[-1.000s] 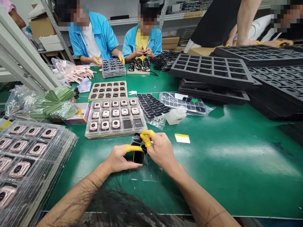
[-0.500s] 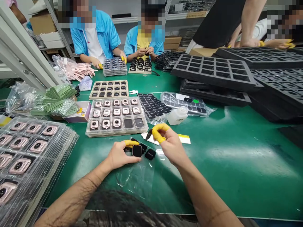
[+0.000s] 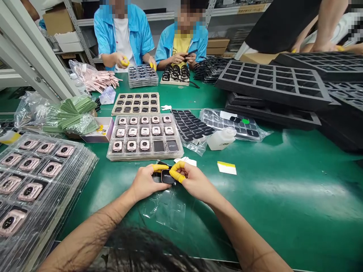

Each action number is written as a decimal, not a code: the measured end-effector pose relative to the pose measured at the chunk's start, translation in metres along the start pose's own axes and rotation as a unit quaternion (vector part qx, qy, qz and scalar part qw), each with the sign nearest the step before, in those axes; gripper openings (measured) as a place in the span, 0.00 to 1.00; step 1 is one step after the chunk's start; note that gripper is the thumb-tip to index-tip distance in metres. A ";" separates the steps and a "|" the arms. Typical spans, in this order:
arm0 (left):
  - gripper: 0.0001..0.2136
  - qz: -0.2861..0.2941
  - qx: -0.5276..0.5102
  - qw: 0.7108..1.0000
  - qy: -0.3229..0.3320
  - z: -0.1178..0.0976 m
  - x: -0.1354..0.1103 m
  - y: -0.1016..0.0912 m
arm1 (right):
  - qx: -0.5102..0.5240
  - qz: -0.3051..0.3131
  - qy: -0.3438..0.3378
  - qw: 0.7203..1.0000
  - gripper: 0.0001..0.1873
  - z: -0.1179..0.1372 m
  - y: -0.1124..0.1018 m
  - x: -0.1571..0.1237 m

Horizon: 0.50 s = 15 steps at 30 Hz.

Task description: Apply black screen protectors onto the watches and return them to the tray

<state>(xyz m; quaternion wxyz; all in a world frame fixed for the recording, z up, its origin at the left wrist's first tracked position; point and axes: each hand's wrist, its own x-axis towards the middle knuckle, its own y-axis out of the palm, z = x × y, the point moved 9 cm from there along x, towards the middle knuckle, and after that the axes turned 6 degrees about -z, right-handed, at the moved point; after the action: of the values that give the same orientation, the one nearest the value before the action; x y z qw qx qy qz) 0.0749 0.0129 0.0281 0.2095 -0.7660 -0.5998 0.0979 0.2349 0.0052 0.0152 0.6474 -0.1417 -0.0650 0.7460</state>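
Note:
My left hand (image 3: 146,184), with a yellow finger cot, is closed around a square smartwatch body (image 3: 162,177) held by its edges. My right hand (image 3: 195,182), also in yellow finger cots, pinches the corner of a black printed screen film (image 3: 169,176). The film lies over the watch face, with pale lettering showing; whether it sticks there I cannot tell. Under both hands is a clear plastic sheet (image 3: 170,211), and dark pieces behind the fingers are mostly hidden. Just beyond stands a clear tray (image 3: 144,155) of watch bodies, face down, with black films in two compartments.
At left rises a tall stack of watch trays (image 3: 82,166). A white bottle (image 3: 221,139), film sheets (image 3: 193,126) and a white-yellow pad (image 3: 227,168) lie beyond my right hand. Black foam trays (image 3: 272,81) fill the back right. Two co-workers in blue jackets (image 3: 141,34) sit opposite.
My right hand has moved left and down, bringing the black film onto the watch face. My left hand keeps hold of the watch. The camera view has shifted slightly.

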 end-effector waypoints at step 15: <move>0.25 0.004 0.022 1.000 0.003 -0.001 0.000 0.001 | -0.044 -0.008 0.000 0.999 0.08 -0.007 -0.001 -0.001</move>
<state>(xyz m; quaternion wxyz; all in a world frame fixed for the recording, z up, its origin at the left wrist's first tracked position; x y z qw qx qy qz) 0.0764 0.0123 0.0288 0.2272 -0.7639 -0.5940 0.1094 0.2377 0.0041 0.0092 0.6465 -0.1696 -0.0991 0.7372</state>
